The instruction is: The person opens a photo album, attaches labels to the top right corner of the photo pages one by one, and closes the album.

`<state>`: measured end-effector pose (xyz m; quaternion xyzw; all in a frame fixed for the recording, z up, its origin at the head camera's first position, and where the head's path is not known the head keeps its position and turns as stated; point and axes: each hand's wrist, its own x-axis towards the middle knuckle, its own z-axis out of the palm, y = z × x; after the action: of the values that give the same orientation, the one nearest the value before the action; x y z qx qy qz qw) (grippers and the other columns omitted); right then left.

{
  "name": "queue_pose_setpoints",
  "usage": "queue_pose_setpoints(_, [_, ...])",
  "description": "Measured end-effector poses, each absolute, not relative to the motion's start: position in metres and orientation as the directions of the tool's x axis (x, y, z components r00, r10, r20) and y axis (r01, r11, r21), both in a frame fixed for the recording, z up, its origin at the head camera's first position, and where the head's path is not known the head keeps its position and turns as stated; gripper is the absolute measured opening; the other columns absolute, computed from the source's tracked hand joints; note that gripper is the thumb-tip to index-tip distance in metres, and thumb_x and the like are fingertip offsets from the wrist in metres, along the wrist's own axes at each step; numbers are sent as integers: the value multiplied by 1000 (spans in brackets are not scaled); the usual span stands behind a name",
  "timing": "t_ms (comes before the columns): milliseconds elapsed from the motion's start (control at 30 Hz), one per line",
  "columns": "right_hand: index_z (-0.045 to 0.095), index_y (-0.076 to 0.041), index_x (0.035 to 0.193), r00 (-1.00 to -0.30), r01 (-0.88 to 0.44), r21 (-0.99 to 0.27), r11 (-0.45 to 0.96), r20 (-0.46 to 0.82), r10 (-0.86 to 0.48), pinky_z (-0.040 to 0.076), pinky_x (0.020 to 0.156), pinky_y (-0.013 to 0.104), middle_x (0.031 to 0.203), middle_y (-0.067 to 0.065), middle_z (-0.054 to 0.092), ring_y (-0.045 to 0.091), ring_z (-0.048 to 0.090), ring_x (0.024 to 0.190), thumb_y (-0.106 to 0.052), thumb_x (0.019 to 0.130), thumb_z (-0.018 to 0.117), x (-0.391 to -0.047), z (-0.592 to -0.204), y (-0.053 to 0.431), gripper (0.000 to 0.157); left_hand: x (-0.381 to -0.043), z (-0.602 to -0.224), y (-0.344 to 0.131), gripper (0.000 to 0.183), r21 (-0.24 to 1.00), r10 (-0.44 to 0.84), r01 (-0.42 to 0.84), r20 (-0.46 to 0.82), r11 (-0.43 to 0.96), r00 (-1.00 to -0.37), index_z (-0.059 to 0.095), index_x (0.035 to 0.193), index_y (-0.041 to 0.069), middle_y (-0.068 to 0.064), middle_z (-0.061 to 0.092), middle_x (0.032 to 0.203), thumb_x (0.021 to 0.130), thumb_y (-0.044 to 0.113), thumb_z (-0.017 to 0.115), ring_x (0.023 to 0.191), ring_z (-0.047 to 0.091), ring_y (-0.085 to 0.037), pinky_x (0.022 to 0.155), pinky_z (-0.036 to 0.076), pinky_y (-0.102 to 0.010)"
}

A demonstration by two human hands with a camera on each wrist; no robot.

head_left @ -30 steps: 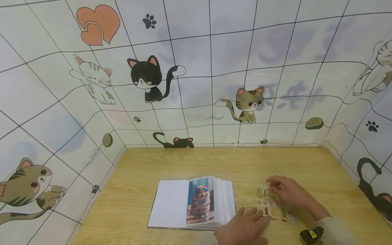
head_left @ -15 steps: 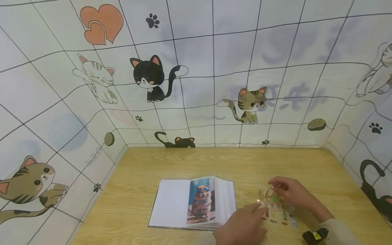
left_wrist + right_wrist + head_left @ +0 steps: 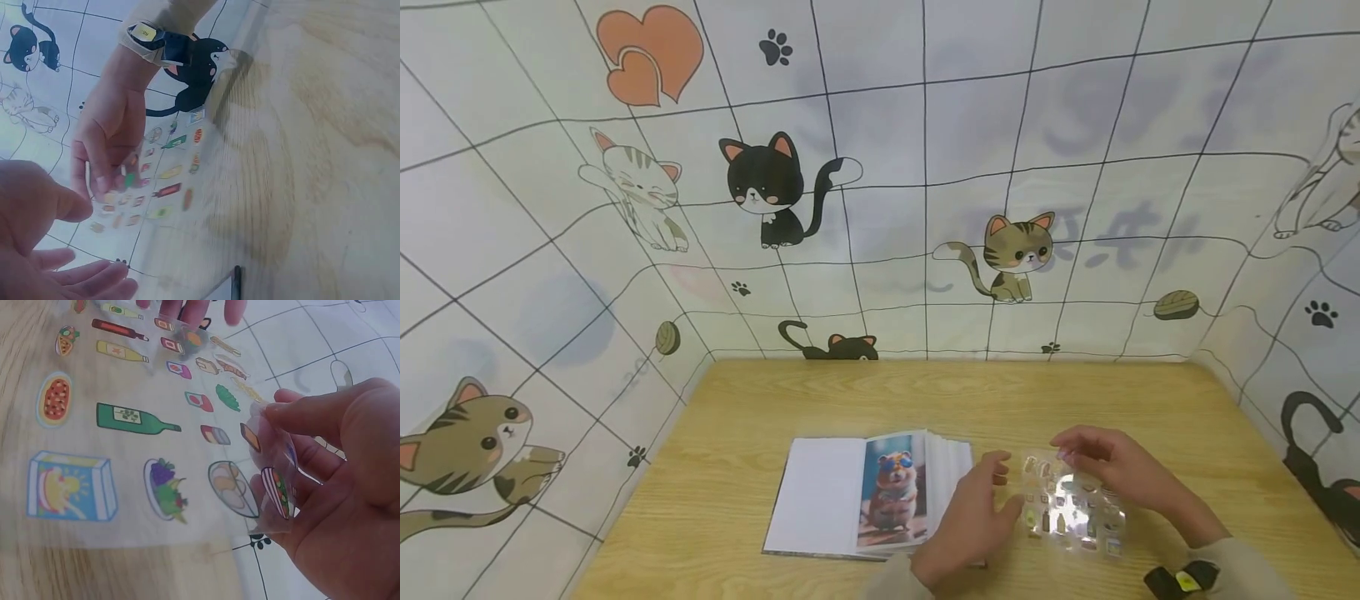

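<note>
A clear sticker sheet (image 3: 1078, 521) printed with small food and bottle pictures is raised at a tilt over the right part of the table. My right hand (image 3: 1123, 471) pinches its far edge between thumb and fingers; in the right wrist view the plastic bends at the thumb (image 3: 306, 412). To the left of the sheet is my left hand (image 3: 970, 517), fingers loosely spread, overlapping the album's right corner in the head view. An open photo album (image 3: 816, 500) lies left of it, showing a blank white page and a picture of a hamster (image 3: 891, 492) in sunglasses.
The wooden table (image 3: 737, 400) meets a wall (image 3: 880, 208) covered with cat drawings at the back and both sides. A watch-like black device (image 3: 1180, 579) is strapped on the right wrist. Several more album pages (image 3: 947, 467) stand stacked beside the picture.
My left hand has come off the sticker sheet and moved left, its fingers spreading. The sheet, first flat on the table, is now tilted up in my right hand and catches the light.
</note>
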<state>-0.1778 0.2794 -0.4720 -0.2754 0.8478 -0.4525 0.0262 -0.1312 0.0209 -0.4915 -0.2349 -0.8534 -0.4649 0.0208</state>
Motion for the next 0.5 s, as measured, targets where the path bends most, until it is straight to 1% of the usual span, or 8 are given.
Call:
queue_pose_setpoints(167, [62,5,118,-833,-444,-811,381,217,-509,56,77,23,109,17,68,3,66,95,0,96,59,-175,-465,273,23,-134,-491,21,50,896,364,306,181,322,-914,42,140,9,-9,65,121,95,14,63,111,64,-15,90,53,-23])
queue_pose_setpoints(233, [62,7,118,-825,-449,-819,356,229,-516,56,77,23,109,16,69,3,66,94,2,96,58,-174,-463,270,23,-134,-490,21,50,925,355,257,149,281,-923,41,141,12,-4,66,119,96,15,63,110,65,-12,90,53,-22])
queue_pose_setpoints(333, [63,5,118,-820,-457,-823,338,243,-518,56,77,23,109,13,70,4,67,95,2,95,59,-172,-461,265,23,-134,-489,21,49,947,338,213,124,239,-933,41,141,15,-1,69,115,96,16,62,105,66,-8,87,53,-20])
queue_pose_setpoints(500, [65,-2,118,-828,-449,-824,345,239,-507,56,76,23,110,3,70,3,66,96,1,96,60,-172,-460,262,23,-134,-486,21,49,962,310,183,114,203,-944,42,140,14,0,71,108,96,14,62,100,67,-6,85,52,-18])
